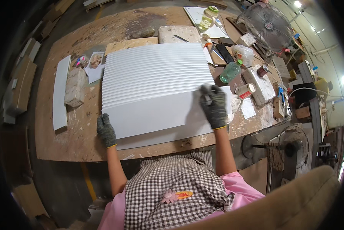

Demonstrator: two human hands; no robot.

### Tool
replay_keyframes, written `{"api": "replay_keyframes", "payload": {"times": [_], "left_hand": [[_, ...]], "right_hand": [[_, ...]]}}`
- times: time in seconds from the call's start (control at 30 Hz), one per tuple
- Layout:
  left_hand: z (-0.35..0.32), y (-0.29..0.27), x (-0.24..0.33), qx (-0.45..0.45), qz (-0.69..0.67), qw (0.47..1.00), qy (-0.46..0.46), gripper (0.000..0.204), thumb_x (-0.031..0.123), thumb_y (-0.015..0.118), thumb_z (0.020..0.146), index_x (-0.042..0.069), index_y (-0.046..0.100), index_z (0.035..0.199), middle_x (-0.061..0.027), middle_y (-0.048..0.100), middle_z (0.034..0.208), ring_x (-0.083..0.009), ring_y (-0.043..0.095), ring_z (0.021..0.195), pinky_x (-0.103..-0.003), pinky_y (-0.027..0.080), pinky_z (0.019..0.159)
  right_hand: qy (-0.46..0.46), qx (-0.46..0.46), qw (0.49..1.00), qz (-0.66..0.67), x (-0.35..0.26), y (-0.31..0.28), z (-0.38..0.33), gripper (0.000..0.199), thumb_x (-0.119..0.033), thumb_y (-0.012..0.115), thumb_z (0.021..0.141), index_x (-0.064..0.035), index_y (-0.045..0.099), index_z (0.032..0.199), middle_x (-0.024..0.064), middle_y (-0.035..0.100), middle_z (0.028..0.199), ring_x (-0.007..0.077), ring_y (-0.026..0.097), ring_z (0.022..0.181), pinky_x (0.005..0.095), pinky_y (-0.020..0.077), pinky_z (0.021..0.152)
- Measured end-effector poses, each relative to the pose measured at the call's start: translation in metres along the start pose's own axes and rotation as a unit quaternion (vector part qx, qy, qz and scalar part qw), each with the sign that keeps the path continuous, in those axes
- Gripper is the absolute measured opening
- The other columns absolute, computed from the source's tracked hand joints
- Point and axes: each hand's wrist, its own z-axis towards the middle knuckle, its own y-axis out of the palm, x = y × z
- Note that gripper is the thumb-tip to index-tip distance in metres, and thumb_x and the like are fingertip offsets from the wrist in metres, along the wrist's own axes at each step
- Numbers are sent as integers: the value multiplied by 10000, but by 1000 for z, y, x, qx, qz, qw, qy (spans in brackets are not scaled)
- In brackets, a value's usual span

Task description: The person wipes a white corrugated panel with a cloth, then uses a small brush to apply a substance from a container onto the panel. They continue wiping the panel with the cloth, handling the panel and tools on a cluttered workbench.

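A large white panel (153, 111) lies on the worktable in front of me, its far part ridged in parallel grooves and its near part flat. My left hand (105, 130), in a dark grey knit glove, is closed at the panel's near left corner, against the edge. Over the right side of the flat part is my right hand (213, 105), gloved the same way. Its fingers are curled round a small greyish thing (207, 94), mostly hidden, whose kind I cannot make out. Another flat white board (160, 138) shows under the panel's near edge.
The brown worktable (80, 143) is stained. On its left are a white strip (61, 94) and a wrapped block (75, 87). To the right stand a green bottle (229, 73), a paper cup (244, 91) and a can (262, 70). A large fan (267, 26) is at the far right.
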Motion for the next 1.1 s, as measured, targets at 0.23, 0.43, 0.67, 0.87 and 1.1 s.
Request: {"api": "replay_keyframes", "payload": {"times": [0.23,0.43,0.67,0.87,1.1], "left_hand": [[4,-1,7,-13,11,1000,-15,337,294,494,972,-16,626,988,-150,672,907,-259,618,818,-353,484,768],[-1,-6,10,-12,-8,1000,-19,327,291,509,970,-13,626,991,-124,665,891,-241,608,824,-345,477,789],[-2,-3,24,-31,-10,999,-40,324,284,536,961,-29,615,993,-125,647,861,-210,579,784,-330,472,764],[-1,-5,23,-9,-11,1000,-11,302,272,552,953,-24,610,965,-113,635,823,-191,558,756,-326,467,733],[1,-4,17,-18,-47,998,-40,288,263,552,953,-18,617,959,-103,639,823,-177,558,756,-325,468,731]], "right_hand": [[38,94,991,-92,77,-18,5,141,-179,686,774,-152,699,913,122,602,799,311,581,714,434,441,609],[157,58,981,-101,90,-36,-2,434,-228,728,716,-171,677,1143,192,603,1090,361,555,1034,447,429,935],[-38,-8,997,-67,-54,42,-15,483,-102,716,707,-148,627,1180,191,572,1070,363,526,989,466,425,882],[-176,-152,971,64,-199,96,5,329,-112,630,706,-143,627,1034,135,563,942,299,541,856,423,458,698],[-162,-95,982,-15,-99,62,-1,383,-83,646,716,-164,638,1090,123,634,914,317,552,974,427,451,811]]}}
